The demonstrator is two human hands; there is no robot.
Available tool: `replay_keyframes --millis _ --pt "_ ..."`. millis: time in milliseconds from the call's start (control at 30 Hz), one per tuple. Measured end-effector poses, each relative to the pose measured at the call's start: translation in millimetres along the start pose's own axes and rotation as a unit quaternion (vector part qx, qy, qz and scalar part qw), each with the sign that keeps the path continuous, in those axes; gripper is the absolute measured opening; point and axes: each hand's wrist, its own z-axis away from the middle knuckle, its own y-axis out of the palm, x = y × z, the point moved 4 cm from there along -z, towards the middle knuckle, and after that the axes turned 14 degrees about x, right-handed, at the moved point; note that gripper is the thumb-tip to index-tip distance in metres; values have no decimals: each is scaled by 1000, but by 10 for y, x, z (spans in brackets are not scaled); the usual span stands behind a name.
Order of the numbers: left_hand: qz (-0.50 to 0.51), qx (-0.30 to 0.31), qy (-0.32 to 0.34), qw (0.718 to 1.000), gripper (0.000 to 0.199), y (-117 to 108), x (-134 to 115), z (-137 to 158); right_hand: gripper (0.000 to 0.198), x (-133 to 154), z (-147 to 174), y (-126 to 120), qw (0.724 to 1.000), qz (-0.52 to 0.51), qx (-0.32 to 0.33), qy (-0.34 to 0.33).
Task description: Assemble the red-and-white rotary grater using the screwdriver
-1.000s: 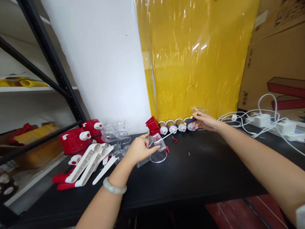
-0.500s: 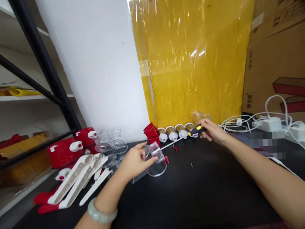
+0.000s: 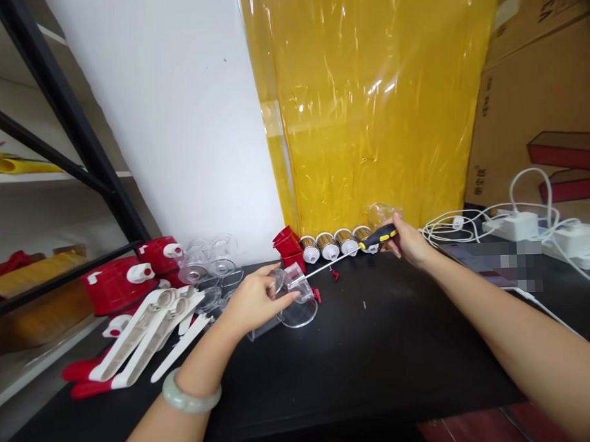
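Note:
My left hand (image 3: pixel 260 301) grips a clear plastic part (image 3: pixel 298 283) from its left side, thumb in front. In my right hand (image 3: pixel 406 241) is a screwdriver (image 3: pixel 379 236) with a black and yellow handle. Its long shaft slants down to the left, and the tip meets the clear part; exactly where it touches, I cannot tell. A round clear rim (image 3: pixel 301 314) shows just below the left hand. Small red pieces (image 3: pixel 317 295) lie beside the clear part, and another red bit (image 3: pixel 335 274) sits under the shaft.
Behind stand a red part (image 3: pixel 289 247) and several perforated metal drums (image 3: pixel 328 245). White handles with red ends (image 3: pixel 135 346), red housings (image 3: pixel 118 285) and clear cups (image 3: pixel 222 256) crowd the left. White cables and chargers (image 3: pixel 512 225) lie right. A small pin (image 3: pixel 364 304) rests on the black table (image 3: pixel 377 366).
The view has shifted slightly, so most things sit a little higher and further left. The screwdriver has drawn back slightly from the clear part, showing more of its handle.

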Motion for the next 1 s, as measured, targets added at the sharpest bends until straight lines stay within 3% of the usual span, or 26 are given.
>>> replay_keyframes --millis 200,300,400,467,633,767,1000 --pt "1 -4 9 1000 50 9 7 -4 33 19 -4 93 998 -30 43 20" --pt "6 -4 11 1000 48 13 15 -6 36 -2 0 60 997 49 38 40" --pt "-2 1 12 1000 49 17 12 -10 48 11 11 -45 985 171 -12 32" --pt "-5 5 15 1000 50 17 5 -11 53 25 17 -93 979 197 -40 26" --pt "-6 10 9 1000 52 18 11 -11 35 9 -11 33 999 18 32 27" --pt "-8 9 11 1000 53 15 18 -12 38 25 -5 122 998 -8 55 25" --pt "2 5 10 1000 51 1 -1 -3 49 95 42 -58 983 183 -24 14"
